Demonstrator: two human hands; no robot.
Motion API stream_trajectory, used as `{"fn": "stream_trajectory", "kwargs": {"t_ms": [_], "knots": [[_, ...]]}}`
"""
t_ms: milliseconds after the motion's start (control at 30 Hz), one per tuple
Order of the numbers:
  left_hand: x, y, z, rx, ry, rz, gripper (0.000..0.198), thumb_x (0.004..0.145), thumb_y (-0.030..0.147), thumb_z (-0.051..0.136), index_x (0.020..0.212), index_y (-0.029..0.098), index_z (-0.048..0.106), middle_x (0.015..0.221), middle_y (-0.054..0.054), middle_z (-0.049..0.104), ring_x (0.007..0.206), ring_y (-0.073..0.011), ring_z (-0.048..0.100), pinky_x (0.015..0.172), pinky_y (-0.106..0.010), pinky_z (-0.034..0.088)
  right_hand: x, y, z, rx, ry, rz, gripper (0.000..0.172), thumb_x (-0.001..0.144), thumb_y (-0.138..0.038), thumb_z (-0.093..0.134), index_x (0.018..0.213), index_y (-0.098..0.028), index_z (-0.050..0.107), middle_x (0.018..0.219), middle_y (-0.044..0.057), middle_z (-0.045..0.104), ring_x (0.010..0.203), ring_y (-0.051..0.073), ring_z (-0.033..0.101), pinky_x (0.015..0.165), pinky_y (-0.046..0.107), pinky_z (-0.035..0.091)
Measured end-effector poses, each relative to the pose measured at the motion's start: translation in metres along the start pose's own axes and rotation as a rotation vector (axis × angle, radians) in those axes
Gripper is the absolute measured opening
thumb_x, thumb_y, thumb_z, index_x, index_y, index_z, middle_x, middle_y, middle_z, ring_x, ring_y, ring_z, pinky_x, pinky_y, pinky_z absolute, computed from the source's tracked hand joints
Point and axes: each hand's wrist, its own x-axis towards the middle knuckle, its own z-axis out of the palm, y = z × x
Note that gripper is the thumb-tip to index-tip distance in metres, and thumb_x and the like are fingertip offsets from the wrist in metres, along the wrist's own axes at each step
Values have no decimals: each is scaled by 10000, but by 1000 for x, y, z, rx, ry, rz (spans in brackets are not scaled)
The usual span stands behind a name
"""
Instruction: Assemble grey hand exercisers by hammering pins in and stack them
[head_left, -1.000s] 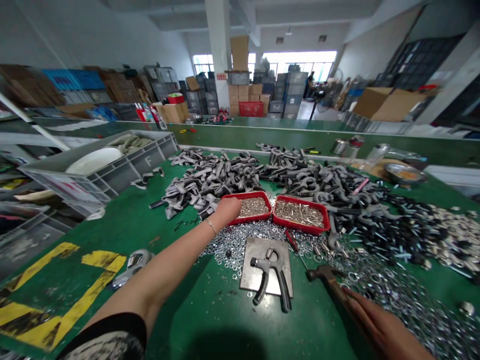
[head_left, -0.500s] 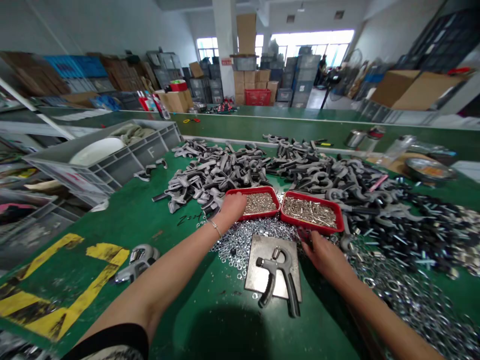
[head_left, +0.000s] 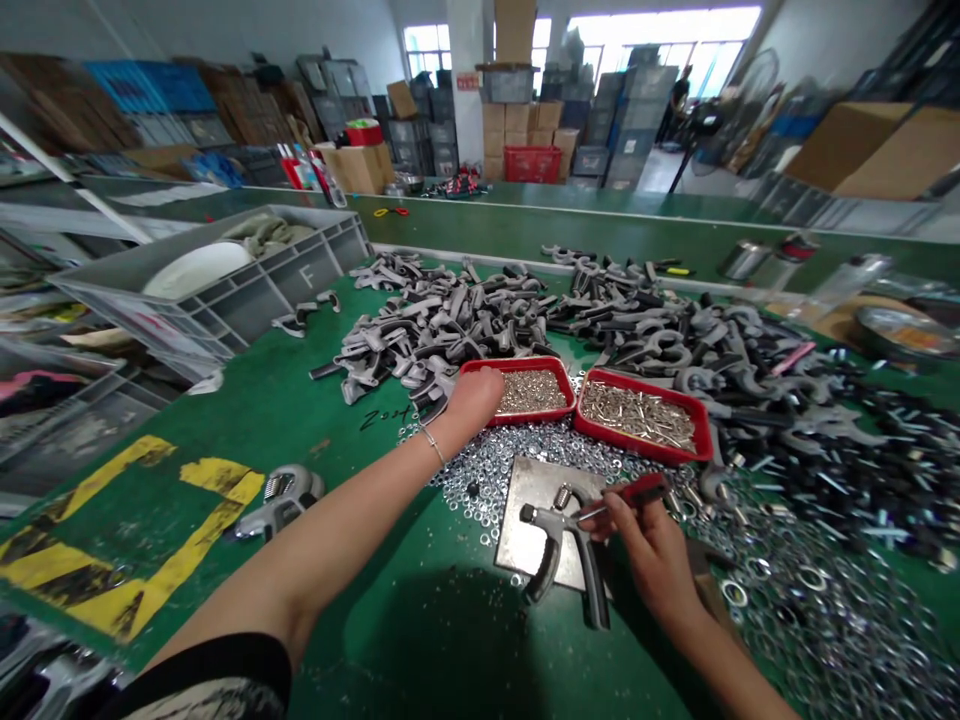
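Note:
My left hand reaches into the left red tray of small metal parts, fingers curled down among them; what they hold is hidden. My right hand is closed on a red-handled screwdriver, whose tip points left at a grey hand gripper. The hand gripper lies on a square metal plate near the table's front. A second red tray holds screws just behind my right hand.
Shiny washers are strewn round the plate and to the right. A big pile of grey handle parts lies behind the trays. A grey crate stands at the left. Another assembled hand gripper lies by yellow floor-tape marks.
My right hand moved from the hammer at the right to the washers by the plate, picked up the red-handled screwdriver and brought it to the hand gripper. My left hand stayed at the tray.

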Motion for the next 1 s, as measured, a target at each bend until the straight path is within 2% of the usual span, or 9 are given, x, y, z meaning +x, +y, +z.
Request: {"fn": "stream_trajectory", "kwargs": {"t_ms": [167, 300, 400, 533, 600, 700, 833, 933, 1000], "knots": [[-12, 3, -15, -68, 72, 51, 256, 1003, 134, 395, 1025, 12, 619, 1023, -187, 655, 1024, -255, 621, 924, -392, 456, 0, -1, -4, -138, -4, -47, 242, 967, -482, 488, 991, -245, 526, 850, 41, 749, 748, 228, 725, 694, 329, 561], [-74, 45, -24, -186, 99, 284, 271, 1033, 293, 406, 1034, 142, 632, 1074, -74, 662, 1064, -200, 569, 998, -362, 398, 1, -7, -3, -435, -38, -99, 277, 967, -490, 455, 982, -223, 523, 813, 63, 737, 730, 254, 711, 672, 336, 517], [-134, 85, -6, -375, 45, 440, 202, 963, 368, 562, 892, 207, 661, 1138, -25, 667, 1115, -199, 570, 1037, -359, 393, 6, -17, 1, -664, -123, -158, 296, 976, -473, 403, 993, -200, 516, 805, 101, 719, 739, 294, 704, 647, 348, 479], [-173, 111, 24, -607, 60, 311, 118, 928, 275, 615, 886, 183, 675, 1263, -80, 627, 1307, -268, 478, 1133, -444, 318, 18, -33, 9, -757, -251, -167, 269, 984, -404, 372, 1042, -183, 514, 836, 118, 705, 736, 286, 687, 648, 344, 451], [-174, 112, 29, -642, 39, 287, 109, 935, 258, 605, 905, 182, 678, 1250, -78, 640, 1336, -256, 460, 1158, -445, 294, 25, -39, 12, -681, -264, -174, 243, 971, -398, 405, 1026, -194, 525, 839, 97, 697, 737, 261, 666, 671, 340, 449], [-169, 110, 24, -649, 3, 280, 130, 945, 270, 592, 906, 179, 676, 1316, -73, 620, 1360, -249, 445, 1166, -451, 293, 35, -43, 10, -324, -238, -156, 264, 913, -484, 510, 900, -223, 552, 723, 30, 657, 628, 208, 597, 617, 318, 449], [-170, 111, 14, -641, -33, 267, 115, 944, 244, 589, 910, 179, 677, 1402, -63, 572, 1378, -252, 422, 1161, -463, 300, 44, -49, -9, 83, -133, -58, 423, 963, -604, 305, 801, -258, 485, 443, -91, 380, 347, 130, 303, 397, 271, 335], [-173, 111, 9, -666, -32, 256, 119, 944, 229, 587, 890, 182, 681, 1389, -67, 580, 1353, -243, 442, 1150, -456, 301, 34, -45, -26, 301, -82, 38, 384, 945, -611, 405, 861, -247, 491, 486, -76, 487, 362, 121, 390, 401, 253, 361], [-174, 109, 4, -693, 14, 231, 133, 947, 242, 584, 881, 189, 686, 1318, -65, 619, 1295, -245, 478, 1117, -459, 317, 17, -34, -32, 282, -136, 140, 366, 933, -599, 467, 890, -236, 490, 531, -57, 584, 384, 125, 490, 415, 238, 372]]}}
